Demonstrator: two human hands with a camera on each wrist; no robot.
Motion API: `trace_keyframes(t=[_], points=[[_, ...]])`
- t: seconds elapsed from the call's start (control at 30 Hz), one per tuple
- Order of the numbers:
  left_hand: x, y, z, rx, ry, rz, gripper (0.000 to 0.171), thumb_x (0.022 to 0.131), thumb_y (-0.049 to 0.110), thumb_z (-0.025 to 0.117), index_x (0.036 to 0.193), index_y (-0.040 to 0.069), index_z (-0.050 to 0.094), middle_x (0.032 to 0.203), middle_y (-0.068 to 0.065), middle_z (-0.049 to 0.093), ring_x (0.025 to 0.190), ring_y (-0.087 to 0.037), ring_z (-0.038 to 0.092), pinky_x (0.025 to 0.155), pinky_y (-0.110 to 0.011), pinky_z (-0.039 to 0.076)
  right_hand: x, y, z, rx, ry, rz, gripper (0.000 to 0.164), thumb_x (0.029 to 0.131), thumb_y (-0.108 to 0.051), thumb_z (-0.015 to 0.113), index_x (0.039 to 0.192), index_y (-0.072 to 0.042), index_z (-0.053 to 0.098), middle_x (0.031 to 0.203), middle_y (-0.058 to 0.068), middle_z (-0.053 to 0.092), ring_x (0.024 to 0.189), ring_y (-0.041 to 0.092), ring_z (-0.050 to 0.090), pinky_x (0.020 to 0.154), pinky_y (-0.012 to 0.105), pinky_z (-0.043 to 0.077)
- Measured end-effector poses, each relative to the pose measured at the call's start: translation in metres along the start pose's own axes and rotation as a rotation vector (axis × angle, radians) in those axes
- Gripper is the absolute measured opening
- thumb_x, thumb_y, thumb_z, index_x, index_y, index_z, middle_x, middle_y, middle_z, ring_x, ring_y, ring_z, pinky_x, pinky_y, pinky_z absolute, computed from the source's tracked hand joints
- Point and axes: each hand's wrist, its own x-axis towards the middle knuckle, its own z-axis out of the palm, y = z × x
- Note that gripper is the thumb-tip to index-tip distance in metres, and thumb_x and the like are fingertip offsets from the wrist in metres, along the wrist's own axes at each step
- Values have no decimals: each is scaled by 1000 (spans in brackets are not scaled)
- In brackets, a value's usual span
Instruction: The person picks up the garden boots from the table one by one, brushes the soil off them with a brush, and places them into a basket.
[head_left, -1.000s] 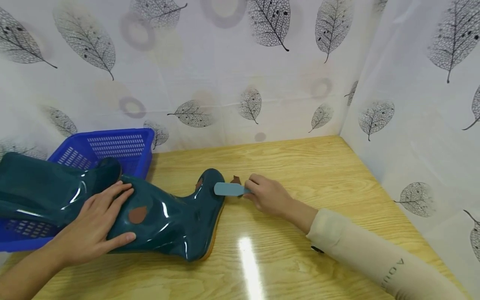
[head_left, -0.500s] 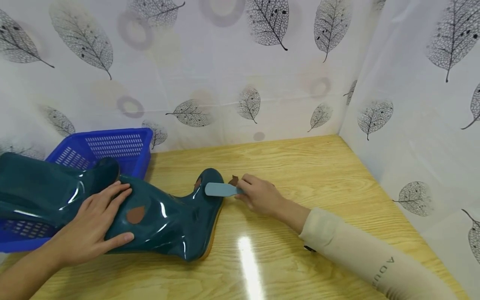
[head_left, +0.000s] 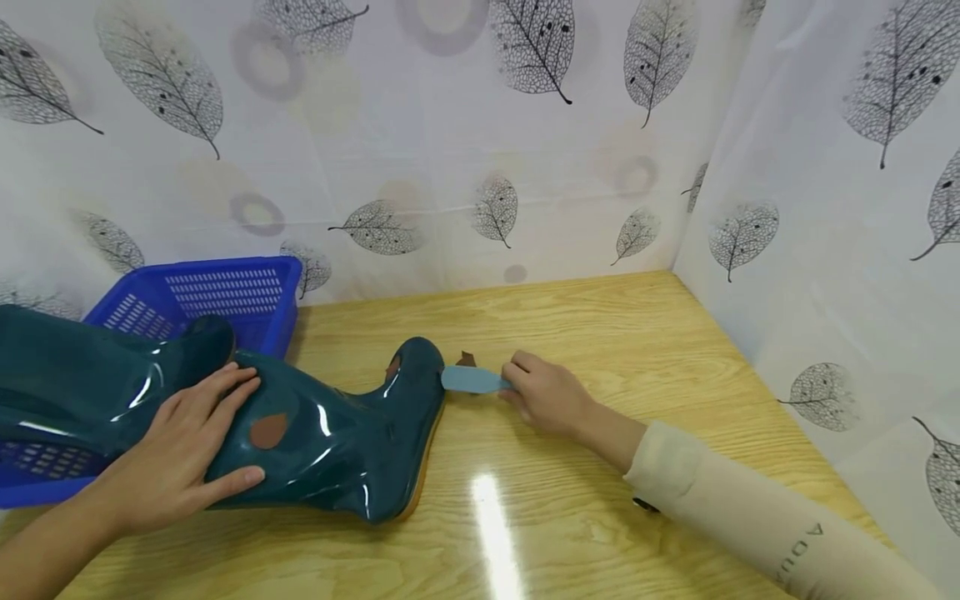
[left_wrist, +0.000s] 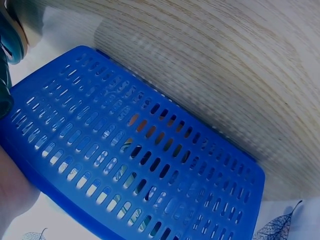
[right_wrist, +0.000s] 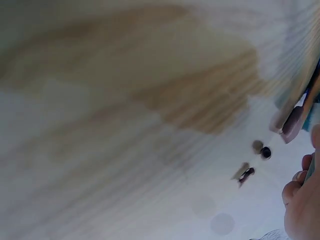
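A dark green rubber boot (head_left: 352,442) lies on its side, with brown drop-shaped patches (head_left: 268,431) on the shaft and toe. Across the shaft my left hand (head_left: 180,458) rests with its fingers spread. My right hand (head_left: 547,393) grips the narrow handle of a light blue paddle-shaped tool (head_left: 468,380). Its flat head meets the edge of the boot's toe in the head view; the underside is hidden. The second green boot (head_left: 82,375) lies over the basket, left of my hand. In the right wrist view, my right hand (right_wrist: 302,200) shows at the edge.
The blue perforated basket (head_left: 288,308) stands at the left, beneath the second boot. A brown scrap (head_left: 467,359) lies on the wooden table (head_left: 600,333) behind the tool. Small dark bits (right_wrist: 246,175) appear in the right wrist view. Leaf-printed white sheeting (head_left: 435,133) borders the table.
The tool first slid left over the boot's toe, then back right to its edge, with my right hand moving along. My left hand stays on the shaft.
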Motion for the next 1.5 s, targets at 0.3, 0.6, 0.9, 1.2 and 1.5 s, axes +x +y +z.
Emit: trace_keyframes(t=[0.3,0.6,0.9,1.2,1.5], points=[[-2,2,-4,4,6,-5,96,85,50,72,157,7,24,161,-15,21,154,-26,6,123,-51,-5,-6,5,-2,-17,54,-4,20,88,-18,76,89,-8,59,83,1,54,65,7,46,54,17,44],[-3,3,-7,7,10,-8,95,86,49,72,157,6,25,161,-15,22,155,-26,6,123,-52,-3,0,2,-3,19,125,-1,19,89,-18,74,95,-5,61,86,4,57,67,9,49,56,19,47],[-2,2,-5,0,21,4,94,87,48,71,157,7,25,162,-15,20,154,-26,7,122,-54,-1,20,-16,2,60,151,-47,22,87,-18,77,97,-6,62,87,4,57,68,10,49,58,22,47],[13,4,-20,-237,146,-228,66,97,24,62,150,-2,33,153,-28,29,137,-53,27,103,-80,12,31,-31,8,83,162,-60,22,88,-21,76,96,-7,60,86,4,54,66,10,48,56,19,45],[21,-1,-32,-146,47,-476,47,103,37,51,113,-8,61,89,-14,67,95,-45,57,78,-69,26,36,-37,11,97,158,-55,20,91,-22,73,99,-8,61,88,2,56,68,9,49,57,20,46]])
